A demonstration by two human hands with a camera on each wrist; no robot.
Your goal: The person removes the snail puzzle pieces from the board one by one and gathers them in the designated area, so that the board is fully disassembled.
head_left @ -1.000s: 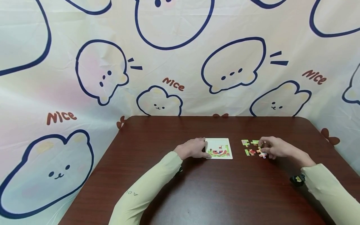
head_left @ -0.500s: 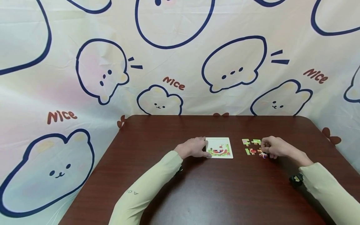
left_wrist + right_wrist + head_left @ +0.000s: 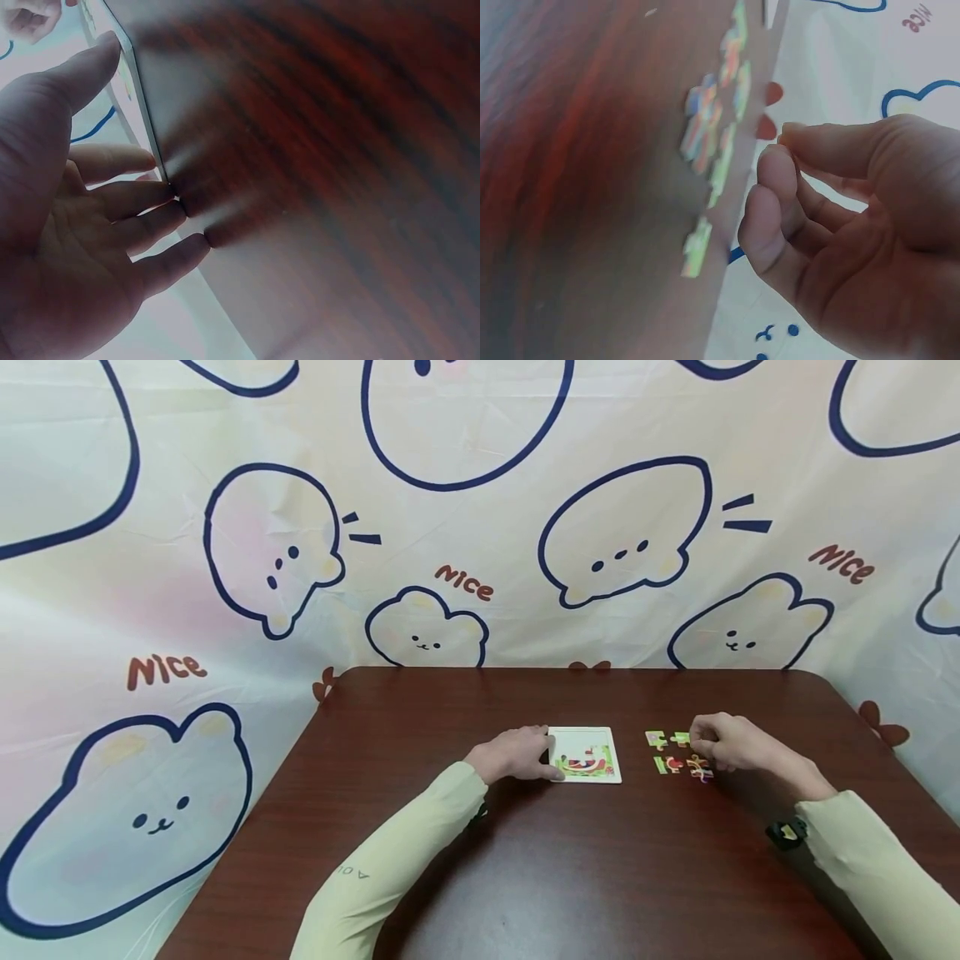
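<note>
In the head view a white-framed jigsaw puzzle tray (image 3: 587,755) lies flat on the table, its lower part filled with a colourful picture. My left hand (image 3: 516,754) rests at its left side, thumb by the near corner. The left wrist view shows the fingers (image 3: 154,221) fairly straight and the thumb at the tray edge (image 3: 142,105). My right hand (image 3: 731,743) is above the loose jigsaw pieces (image 3: 672,765). Its thumb and curled fingertips (image 3: 778,169) come together in the right wrist view, with no piece visible between them. The palm hides part of the view.
Several loose pieces lie right of the tray, including two green ones (image 3: 656,740) at the back and a multicoloured cluster (image 3: 703,124). Behind the brown table (image 3: 525,877) hangs a pale cloth (image 3: 510,535) with cartoon drawings.
My right hand has drawn up and back from the multicoloured pieces at the near right and is now closer to the far green piece. The left hand and tray stay put.
</note>
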